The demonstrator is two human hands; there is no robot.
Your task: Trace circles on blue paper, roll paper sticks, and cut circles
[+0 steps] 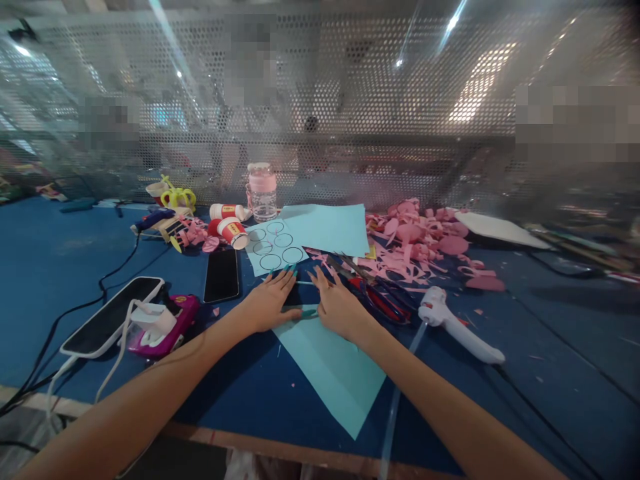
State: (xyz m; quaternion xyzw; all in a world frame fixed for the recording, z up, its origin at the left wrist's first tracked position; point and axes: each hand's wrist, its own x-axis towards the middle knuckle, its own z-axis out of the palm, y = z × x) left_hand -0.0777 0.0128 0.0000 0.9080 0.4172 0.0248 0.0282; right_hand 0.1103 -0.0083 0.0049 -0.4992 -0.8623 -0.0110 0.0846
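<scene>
My left hand (270, 301) lies flat on the blue table with its fingers stretched out, at the top edge of a light blue paper sheet (333, 370). My right hand (339, 305) rests beside it, fingers extended and pressing on the same sheet. Both hands meet at the sheet's upper corner. A second light blue sheet with drawn circles (274, 245) lies just beyond the fingertips. Red-handled scissors (377, 293) sit right of my right hand.
A white glue gun (457, 323) lies to the right, and a pile of pink paper scraps (425, 243) behind it. A black phone (222, 275), a power bank (113, 317), a pink device (165, 327), cups (233, 232) and a bottle (262, 192) stand left. A perforated metal screen (320, 107) closes the back.
</scene>
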